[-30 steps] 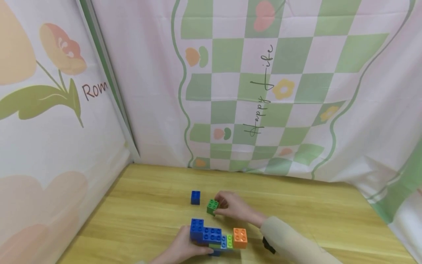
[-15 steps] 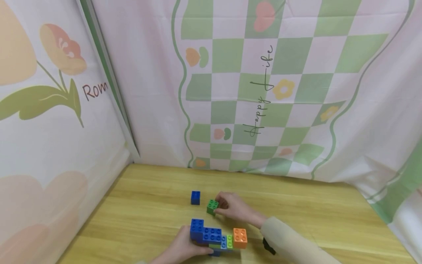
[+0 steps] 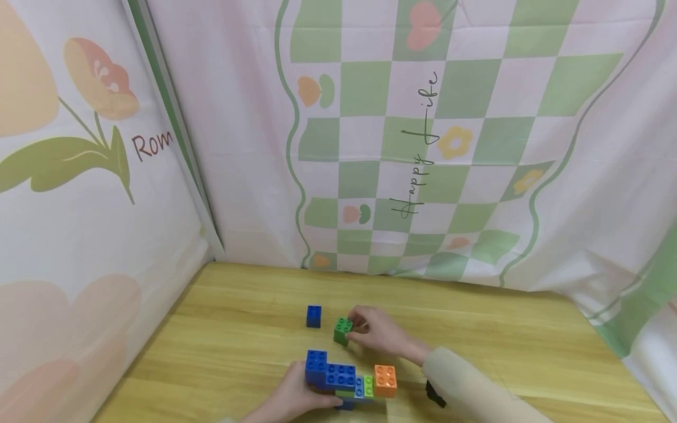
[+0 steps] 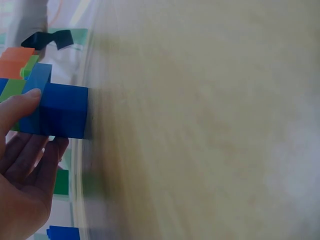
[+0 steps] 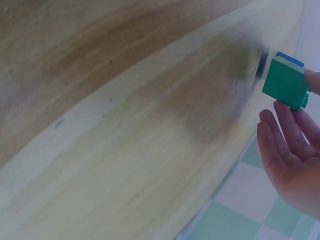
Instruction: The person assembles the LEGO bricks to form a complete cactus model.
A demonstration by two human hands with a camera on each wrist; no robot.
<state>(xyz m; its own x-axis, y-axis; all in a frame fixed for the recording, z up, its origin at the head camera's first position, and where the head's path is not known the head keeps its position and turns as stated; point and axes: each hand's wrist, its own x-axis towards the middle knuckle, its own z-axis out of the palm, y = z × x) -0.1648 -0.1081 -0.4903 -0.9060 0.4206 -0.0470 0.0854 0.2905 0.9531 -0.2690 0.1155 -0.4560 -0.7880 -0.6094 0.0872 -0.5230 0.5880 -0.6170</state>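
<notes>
My left hand [image 3: 295, 392] grips a built piece made of toy building bricks, with its thumb along the near side. In it, a tall blue brick [image 3: 316, 368] and a longer blue brick [image 3: 341, 376] sit at the left and middle, lime and light blue ones [image 3: 359, 386] follow, and an orange brick [image 3: 385, 380] ends it at the right. A blue brick [image 4: 65, 110] forms its underside in the left wrist view. My right hand [image 3: 378, 332] pinches a green brick [image 3: 342, 331] between thumb and fingers, beyond the built piece; the right wrist view shows the green brick's [image 5: 286, 82] flat face.
A single blue brick [image 3: 314, 316] stands on the wooden table [image 3: 238, 335], left of the green one. A black strap [image 3: 435, 393] shows under the right sleeve [image 3: 465, 376]. Printed curtains [image 3: 254, 176] hang behind and at the left of the table.
My right hand has shifted very slightly right and away with the green brick. The left hand and the built piece stay in place.
</notes>
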